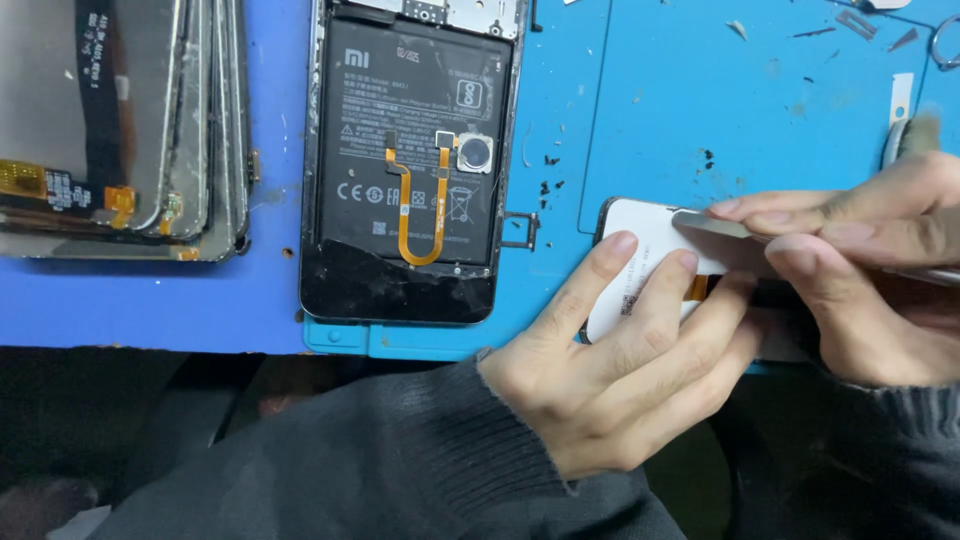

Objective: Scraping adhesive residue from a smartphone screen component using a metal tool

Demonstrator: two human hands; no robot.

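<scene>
tabletop (270, 90): blue | opened phone (405, 160) lying flat, back up | stack of screens (120, 120) left of phone | white panel (640, 250) right of phone | blue mat (700, 100) beneath.

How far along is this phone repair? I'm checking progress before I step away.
Done: the opened phone lies back-off on the blue mat, its black battery and orange flex cable exposed. In hand: the left hand steadies a white display panel while the right hand works a thin metal blade on it. Left: the phone is not closed; spare screens sit stacked untouched.

Left hand (620, 370) steadies a white screen panel (645, 255); right hand (860, 270) presses a metal blade (715, 228) on it.
</scene>
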